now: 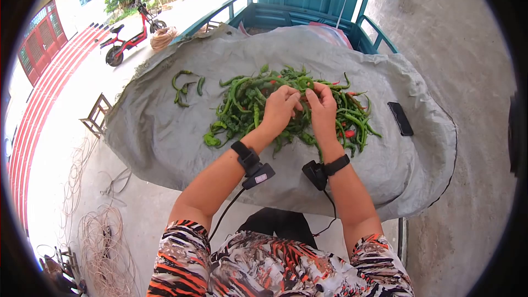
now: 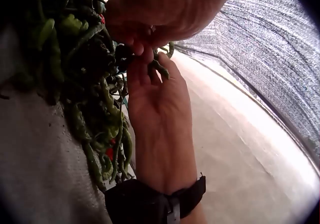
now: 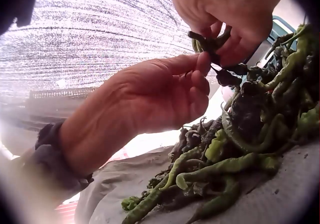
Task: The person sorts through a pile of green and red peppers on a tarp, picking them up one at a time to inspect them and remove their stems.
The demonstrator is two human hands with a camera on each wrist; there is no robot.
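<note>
A pile of green chili peppers [image 1: 242, 96] with dark wilted leaves and a few red ones lies on a grey cloth cover [image 1: 165, 132]. Both hands meet over the pile's middle. The right hand [image 1: 323, 113] holds a curved green chili pepper [image 3: 222, 36] in its curled fingers. Against it, the left hand [image 1: 280, 111] pinches with thumb and fingertips at the pepper's stalk end, where dark leafy bits [image 3: 227, 78] hang below. The left hand's other fingers are curled in. From the left wrist view, the pepper's tip pokes out by the right hand's [image 2: 160, 99] fingers.
A few separate peppers [image 1: 181, 88] lie to the left, and a black phone [image 1: 400, 119] lies on the right of the cover. Behind stands a teal cargo-vehicle bed [image 1: 308, 0]. A red scooter [image 1: 132, 38], a wooden stool [image 1: 96, 115] and coiled rope [image 1: 107, 247] are on the ground.
</note>
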